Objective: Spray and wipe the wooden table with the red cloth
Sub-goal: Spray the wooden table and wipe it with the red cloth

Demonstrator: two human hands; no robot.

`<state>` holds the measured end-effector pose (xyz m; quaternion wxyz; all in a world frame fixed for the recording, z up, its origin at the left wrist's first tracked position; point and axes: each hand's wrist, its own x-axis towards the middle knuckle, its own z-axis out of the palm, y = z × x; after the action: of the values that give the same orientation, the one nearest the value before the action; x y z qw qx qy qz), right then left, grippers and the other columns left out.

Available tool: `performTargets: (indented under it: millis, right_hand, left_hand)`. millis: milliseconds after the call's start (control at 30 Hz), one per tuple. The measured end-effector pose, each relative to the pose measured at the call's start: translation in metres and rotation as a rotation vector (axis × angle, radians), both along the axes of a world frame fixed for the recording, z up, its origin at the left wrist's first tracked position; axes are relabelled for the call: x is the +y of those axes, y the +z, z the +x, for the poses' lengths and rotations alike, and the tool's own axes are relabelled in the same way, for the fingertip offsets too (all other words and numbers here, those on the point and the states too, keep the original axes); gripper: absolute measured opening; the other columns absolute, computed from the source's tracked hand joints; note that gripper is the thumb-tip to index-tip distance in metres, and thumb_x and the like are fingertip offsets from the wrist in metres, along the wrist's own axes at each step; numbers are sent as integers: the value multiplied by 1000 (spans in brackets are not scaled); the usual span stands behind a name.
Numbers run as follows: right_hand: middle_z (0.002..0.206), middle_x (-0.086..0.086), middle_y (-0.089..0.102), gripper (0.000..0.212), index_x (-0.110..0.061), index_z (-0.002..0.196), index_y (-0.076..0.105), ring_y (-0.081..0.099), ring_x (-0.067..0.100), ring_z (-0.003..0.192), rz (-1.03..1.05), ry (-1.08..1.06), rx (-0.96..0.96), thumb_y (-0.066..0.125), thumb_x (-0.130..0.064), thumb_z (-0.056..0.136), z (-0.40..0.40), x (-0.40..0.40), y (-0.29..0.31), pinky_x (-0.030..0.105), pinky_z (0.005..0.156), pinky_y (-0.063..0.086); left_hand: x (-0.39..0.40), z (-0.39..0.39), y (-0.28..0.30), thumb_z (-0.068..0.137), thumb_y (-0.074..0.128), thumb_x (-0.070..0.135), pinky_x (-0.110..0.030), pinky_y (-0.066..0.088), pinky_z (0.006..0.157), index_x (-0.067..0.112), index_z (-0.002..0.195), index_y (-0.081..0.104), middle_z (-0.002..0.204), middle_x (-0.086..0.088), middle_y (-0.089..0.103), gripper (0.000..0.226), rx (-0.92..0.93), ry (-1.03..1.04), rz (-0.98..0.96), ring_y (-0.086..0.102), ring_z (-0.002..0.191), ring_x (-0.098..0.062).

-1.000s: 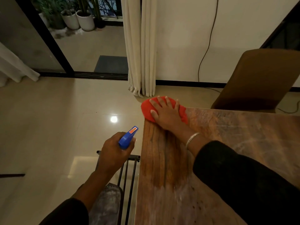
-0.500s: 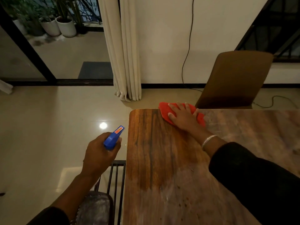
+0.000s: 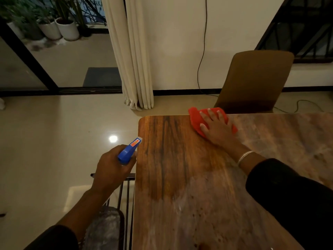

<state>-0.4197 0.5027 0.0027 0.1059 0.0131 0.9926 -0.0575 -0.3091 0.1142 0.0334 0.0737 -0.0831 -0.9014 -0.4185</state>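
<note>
The wooden table (image 3: 180, 168) fills the lower right; its left part looks dark and wet, the rest pale and streaky. A red cloth (image 3: 195, 117) lies at the table's far edge. My right hand (image 3: 218, 129) presses flat on the cloth with fingers spread. My left hand (image 3: 112, 166) grips a blue spray bottle head (image 3: 128, 150) just off the table's left edge, nozzle pointing up and right. The bottle's body is hidden under my hand.
A brown chair (image 3: 255, 80) stands behind the table's far edge. A black metal chair back (image 3: 126, 192) with a grey seat sits by the table's left side. A cream curtain (image 3: 133, 60), a black cable on the wall and potted plants (image 3: 61, 27) lie beyond.
My right hand has slid the red cloth to the right along the far edge, away from the left corner. The left hand keeps the spray bottle beside the table's edge.
</note>
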Motion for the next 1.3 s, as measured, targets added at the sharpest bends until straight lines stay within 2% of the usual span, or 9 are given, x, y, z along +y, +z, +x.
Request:
performTargets:
  millis: [233,400,533,633,800,967,1133,1233,1300]
  right_hand:
    - [177,-3,6,64,-44,166,13,-1,35,162,-82,150,112,29,-57,106,140,-104,-27,70,124,0]
    - [177,-3,11,70,-45,166,16,19,35,161,-67,459,104,41,-53,101,211,-84,-29,69,121,21]
    - [176,-9,-9,65,-50,164,-7,1,30,163,44,231,28,18,-64,106,157,33,-11,68,122,21]
    - [177,-5,-7,71,-45,165,-6,-2,33,163,43,-18,-39,10,-69,100,147,87,-2,71,124,13]
    - [177,1,5,64,-39,167,17,2,40,162,-72,121,92,31,-54,107,214,-14,-18,70,124,4]
    - [177,0,12,63,-40,165,22,6,38,162,-152,494,114,35,-55,105,269,-79,-25,70,124,9]
    - [177,-3,11,65,-42,166,21,10,36,162,-36,205,88,31,-61,105,234,15,-16,69,124,15]
    - [175,3,21,64,-37,165,30,16,41,160,-9,87,112,33,-56,104,233,-16,-19,73,123,11]
    - [175,4,20,64,-36,164,32,14,44,160,-56,129,124,35,-53,103,230,-73,-22,74,122,7]
  left_hand:
    - [13,0,31,80,45,71,-20,45,63,27,97,58,69,17,56,48,45,6,-23,59,62,-6]
    - [34,8,50,81,50,64,-14,38,58,30,91,55,63,21,53,35,88,-15,-63,55,55,0]
    - [36,19,63,88,57,47,-16,37,56,27,85,54,59,16,52,21,112,17,-150,53,53,-2]
    - [41,27,73,90,66,29,-17,37,55,22,86,56,60,15,51,13,109,69,-215,52,53,-3]
    - [81,38,99,89,53,49,-16,41,57,21,85,55,60,8,55,28,148,107,-182,57,55,-9]
    - [107,50,107,92,62,34,-32,54,62,22,85,57,63,-2,63,14,125,175,-112,64,58,-21]
    - [91,65,100,92,64,30,-39,57,66,20,90,57,68,-7,66,13,103,197,-72,68,63,-27]
    - [71,70,93,92,66,29,-41,58,67,13,89,60,69,-11,66,18,78,242,-64,68,63,-29]
    - [58,72,89,92,66,29,-33,56,64,12,88,61,67,-10,66,18,76,234,-88,66,61,-27]
